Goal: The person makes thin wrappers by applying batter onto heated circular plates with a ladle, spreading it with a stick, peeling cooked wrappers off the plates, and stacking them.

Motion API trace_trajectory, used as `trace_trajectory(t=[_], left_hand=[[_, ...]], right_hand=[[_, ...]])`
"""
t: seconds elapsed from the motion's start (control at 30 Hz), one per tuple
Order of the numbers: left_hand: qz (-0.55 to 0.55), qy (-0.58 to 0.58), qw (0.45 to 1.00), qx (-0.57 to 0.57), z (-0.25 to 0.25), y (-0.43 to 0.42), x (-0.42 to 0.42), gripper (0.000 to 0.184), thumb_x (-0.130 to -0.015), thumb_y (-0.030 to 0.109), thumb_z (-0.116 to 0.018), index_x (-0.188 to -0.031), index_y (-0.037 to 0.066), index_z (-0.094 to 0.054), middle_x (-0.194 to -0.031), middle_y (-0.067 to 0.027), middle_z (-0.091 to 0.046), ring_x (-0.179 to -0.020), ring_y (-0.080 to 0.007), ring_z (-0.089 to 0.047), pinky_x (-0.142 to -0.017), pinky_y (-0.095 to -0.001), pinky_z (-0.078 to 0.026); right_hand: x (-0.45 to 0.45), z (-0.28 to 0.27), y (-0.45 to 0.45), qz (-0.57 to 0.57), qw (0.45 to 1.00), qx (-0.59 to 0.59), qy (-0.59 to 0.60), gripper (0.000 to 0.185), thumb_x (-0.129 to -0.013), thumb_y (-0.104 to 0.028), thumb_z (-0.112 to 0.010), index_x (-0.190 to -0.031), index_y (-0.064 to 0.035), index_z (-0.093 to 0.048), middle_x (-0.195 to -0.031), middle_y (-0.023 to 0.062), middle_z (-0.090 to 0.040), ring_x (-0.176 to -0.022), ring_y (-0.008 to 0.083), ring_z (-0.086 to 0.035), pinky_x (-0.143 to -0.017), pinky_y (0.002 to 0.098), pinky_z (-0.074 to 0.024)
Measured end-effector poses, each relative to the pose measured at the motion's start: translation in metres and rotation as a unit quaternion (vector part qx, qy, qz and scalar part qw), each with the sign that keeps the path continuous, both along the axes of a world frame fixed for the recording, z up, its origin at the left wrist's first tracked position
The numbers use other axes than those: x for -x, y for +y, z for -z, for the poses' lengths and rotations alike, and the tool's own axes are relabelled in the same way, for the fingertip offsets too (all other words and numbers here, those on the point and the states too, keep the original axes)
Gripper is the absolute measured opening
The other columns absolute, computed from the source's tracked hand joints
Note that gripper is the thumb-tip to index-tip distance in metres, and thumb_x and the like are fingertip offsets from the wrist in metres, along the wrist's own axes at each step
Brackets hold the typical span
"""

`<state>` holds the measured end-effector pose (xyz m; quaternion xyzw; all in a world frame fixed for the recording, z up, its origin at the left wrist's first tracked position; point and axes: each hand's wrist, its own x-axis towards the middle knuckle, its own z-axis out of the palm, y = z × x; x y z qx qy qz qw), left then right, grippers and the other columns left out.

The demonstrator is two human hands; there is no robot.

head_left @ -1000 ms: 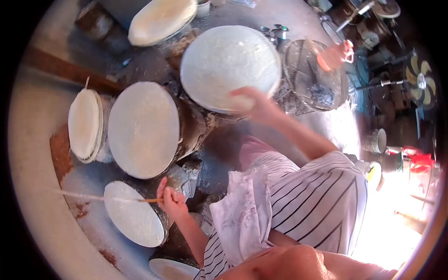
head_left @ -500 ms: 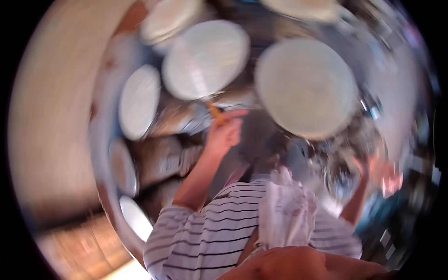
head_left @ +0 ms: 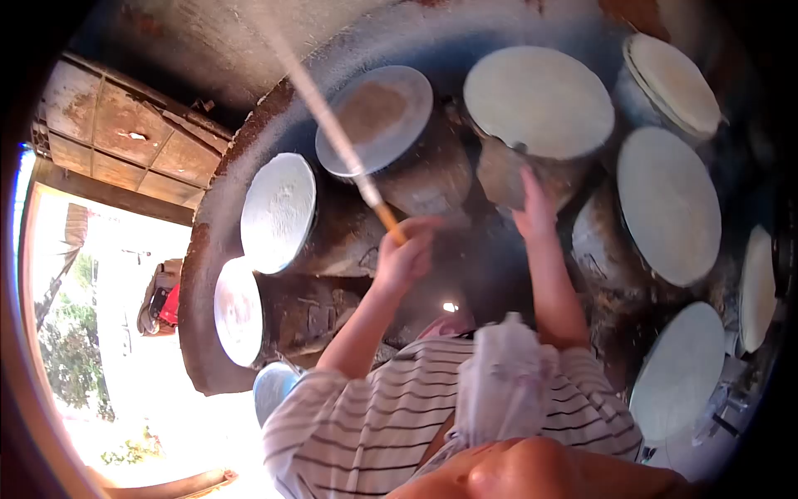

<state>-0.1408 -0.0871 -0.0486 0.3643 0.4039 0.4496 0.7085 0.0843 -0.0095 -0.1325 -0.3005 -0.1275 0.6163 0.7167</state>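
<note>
My left hand (head_left: 406, 256) is closed round the orange end of a long, thin pale stick (head_left: 332, 129), which slants up to the upper left. It passes in front of a round griddle with a brown patch (head_left: 374, 112). My right hand (head_left: 534, 212) reaches forward with fingers stretched upward, just below a round griddle covered by a pale sheet (head_left: 539, 100). Beside those fingers is a brown, flat-looking piece (head_left: 502, 173) on the front of the stove body; whether they touch it I cannot tell.
Several more round griddles stand in a ring on drum-like stoves, such as a white-topped one (head_left: 278, 212) at left and a pale one (head_left: 669, 204) at right. A curved, rusty rim (head_left: 199, 333) runs behind them. Bright daylight enters through an opening at lower left.
The view has swung round, so different griddles and the bright opening now show. My right hand has moved from the far right to the stoves ahead. My left hand keeps the stick.
</note>
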Motion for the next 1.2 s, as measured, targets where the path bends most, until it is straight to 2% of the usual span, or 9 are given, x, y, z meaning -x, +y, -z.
trace_trajectory(t=[0.3, 0.37, 0.57, 0.87, 0.97, 1.0, 1.03, 1.07, 1.2], left_hand=[[-0.324, -0.007, 0.946, -0.018, 0.009, 0.039, 0.181, 0.025, -0.091, 0.005, -0.044, -0.112, 0.002, -0.057, -0.053, 0.0020, -0.037, -0.036, -0.0053, -0.026, -0.033, -0.0205, -0.022], [-0.382, -0.026, 0.924, -0.010, 0.018, 0.047, 0.196, 0.023, -0.090, 0.004, -0.045, -0.110, 0.001, -0.058, -0.053, 0.0020, -0.037, -0.036, -0.0049, -0.026, -0.033, -0.0202, -0.022], [-0.550, -0.011, 0.835, 0.015, 0.035, 0.067, 0.192, 0.021, -0.090, 0.005, -0.047, -0.108, 0.002, -0.058, -0.052, 0.0019, -0.038, -0.035, -0.0051, -0.027, -0.032, -0.0206, -0.021], [-0.579, -0.048, 0.814, -0.026, 0.023, 0.081, 0.171, 0.024, -0.093, 0.007, -0.044, -0.112, 0.002, -0.056, -0.053, 0.0013, -0.039, -0.035, -0.0051, -0.027, -0.032, -0.0209, -0.021], [-0.620, -0.021, 0.783, 0.039, 0.020, 0.082, 0.166, 0.023, -0.092, 0.006, -0.045, -0.111, 0.002, -0.057, -0.053, 0.0012, -0.039, -0.035, -0.0051, -0.027, -0.032, -0.0209, -0.021], [-0.623, -0.027, 0.781, 0.044, 0.017, 0.080, 0.165, 0.021, -0.092, 0.006, -0.045, -0.109, 0.002, -0.057, -0.053, 0.0014, -0.039, -0.035, -0.0050, -0.026, -0.032, -0.0209, -0.021], [-0.624, -0.033, 0.779, 0.048, 0.012, 0.077, 0.165, 0.021, -0.091, 0.006, -0.047, -0.109, 0.001, -0.057, -0.053, 0.0023, -0.038, -0.037, -0.0043, -0.026, -0.033, -0.0203, -0.021], [-0.629, -0.039, 0.775, 0.053, 0.005, 0.072, 0.165, 0.020, -0.090, 0.005, -0.049, -0.108, 0.000, -0.056, -0.054, 0.0032, -0.037, -0.038, -0.0036, -0.026, -0.034, -0.0197, -0.020], [-0.656, 0.013, 0.753, 0.045, 0.001, 0.031, 0.187, 0.020, -0.088, 0.005, -0.051, -0.107, -0.002, -0.055, -0.055, 0.0041, -0.036, -0.039, -0.0030, -0.026, -0.035, -0.0196, -0.020]], right_hand=[[0.131, 0.071, 0.293, 0.131, 0.599, -0.135, -0.778, 0.036, -0.087, -0.030, -0.056, -0.110, -0.0037, -0.062, -0.105, 0.0206, -0.063, -0.106, 0.0371, -0.055, -0.088, 0.0425, -0.0451], [0.127, 0.035, 0.350, -0.050, 0.661, -0.062, -0.746, 0.041, -0.088, -0.035, -0.053, -0.109, -0.0011, -0.062, -0.105, 0.0209, -0.063, -0.108, 0.0361, -0.055, -0.089, 0.0433, -0.0447], [0.266, 0.041, 0.545, -0.240, 0.439, -0.126, -0.857, 0.045, -0.090, -0.045, -0.046, -0.109, -0.0082, -0.064, -0.109, 0.0159, -0.062, -0.108, 0.0316, -0.055, -0.089, 0.0472, -0.0429], [0.347, 0.024, 0.324, -0.413, 0.282, -0.691, -0.522, 0.027, -0.083, -0.027, -0.059, -0.104, -0.0114, -0.065, -0.119, 0.0075, -0.060, -0.122, 0.0244, -0.047, -0.104, 0.0413, -0.0322], [0.271, 0.031, 0.260, -0.483, 0.287, -0.726, -0.396, 0.016, -0.074, -0.016, -0.058, -0.082, -0.0035, -0.063, -0.090, 0.0137, -0.057, -0.088, 0.0273, -0.054, -0.083, 0.0422, -0.0433], [0.243, 0.025, 0.252, -0.485, 0.204, -0.728, -0.439, 0.019, -0.068, -0.018, -0.061, -0.081, -0.0039, -0.064, -0.097, 0.0147, -0.059, -0.097, 0.0278, -0.054, -0.090, 0.0444, -0.0414], [0.222, 0.008, 0.249, -0.485, 0.280, -0.702, -0.439, 0.026, -0.061, -0.018, -0.065, -0.082, -0.0041, -0.064, -0.102, 0.0120, -0.061, -0.109, 0.0274, -0.053, -0.099, 0.0463, -0.0368], [0.210, -0.011, 0.261, -0.545, 0.167, -0.699, -0.432, 0.030, -0.060, -0.018, -0.067, -0.087, -0.0036, -0.065, -0.105, 0.0086, -0.063, -0.116, 0.0271, -0.051, -0.103, 0.0463, -0.0336], [0.230, -0.038, 0.252, -0.724, 0.609, -0.027, -0.322, 0.019, -0.089, -0.018, -0.059, -0.101, -0.0034, -0.063, -0.101, 0.0050, -0.065, -0.096, 0.0156, -0.061, -0.085, 0.0309, -0.0469]])
